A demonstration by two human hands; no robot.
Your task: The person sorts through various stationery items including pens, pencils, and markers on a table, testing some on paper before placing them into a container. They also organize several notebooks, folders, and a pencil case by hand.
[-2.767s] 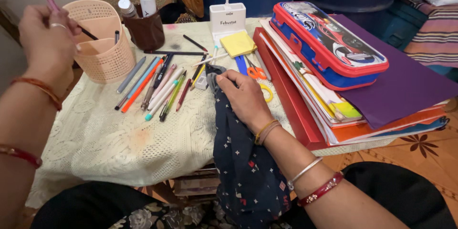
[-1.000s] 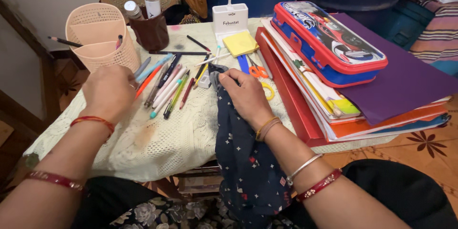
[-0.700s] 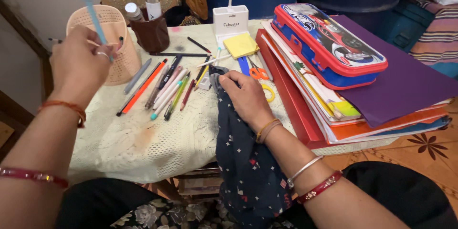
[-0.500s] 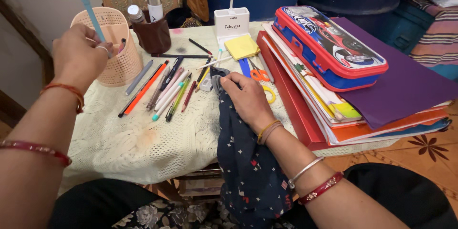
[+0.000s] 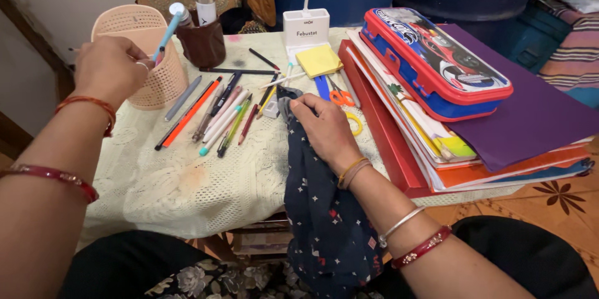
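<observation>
Nearest to us, a dark blue patterned cloth [image 5: 324, 212] hangs over the front edge of the table [image 5: 187, 187], which is covered with a cream lace cloth. Our right hand [image 5: 324, 132] lies palm down on the upper end of that dark cloth, fingers loosely curled and pressing it to the tabletop, gripping nothing else. Just left of it, a loose row of pens and pencils [image 5: 218, 115] lies spread on the lace, with a small white eraser [image 5: 271, 109] at its right end. Just beyond the right hand lie orange-handled scissors [image 5: 340, 94] and a yellow pad of sticky notes [image 5: 319, 60]. To the right sits a stack of folders and books [image 5: 437, 143] with a purple sheet on top, and a red and blue pencil case [image 5: 437, 62] resting on the stack. On the left, our left hand [image 5: 112, 68] is closed around a light blue pen [image 5: 166, 32], pinched between thumb and fingers, its tip tilted up and to the right over the rim of a peach mesh pen holder [image 5: 156, 81]. Just beside that holder stands a brown cup [image 5: 203, 43] with a bottle in it, and farther back a small white box [image 5: 306, 26] stands near the table's far edge.
</observation>
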